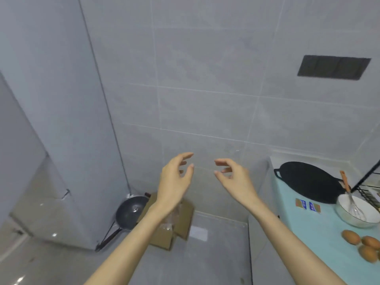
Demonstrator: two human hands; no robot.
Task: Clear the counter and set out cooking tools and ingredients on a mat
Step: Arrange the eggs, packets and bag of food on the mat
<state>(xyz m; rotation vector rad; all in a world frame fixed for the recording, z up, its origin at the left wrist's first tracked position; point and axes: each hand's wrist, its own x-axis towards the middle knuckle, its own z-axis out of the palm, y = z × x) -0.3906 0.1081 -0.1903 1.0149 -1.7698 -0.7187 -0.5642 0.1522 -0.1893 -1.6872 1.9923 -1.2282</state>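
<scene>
Glossy tiled wall (205,68), matt cardboard box (181,229).

Left hand (174,177) and right hand (234,178) hover empty, fingers loosely curled. Right of them, a mat (308,233) bears a griddle pan (308,179), bowl (345,220) and eggs (351,236).

Light blue mat (308,233) lies flat, covering the counter top. Black round flat pan (308,182) with a small loop handle sits at the mat's far end, near the wall corner. Two small packets (307,205) lie flat side by side, just in front of the pan. White round bowl (345,217) stands upright beside them. Metal whisk (352,202) with a wooden handle leans inside it. Brown eggs (351,236) are clustered nearer, by the mat's right side.
</scene>
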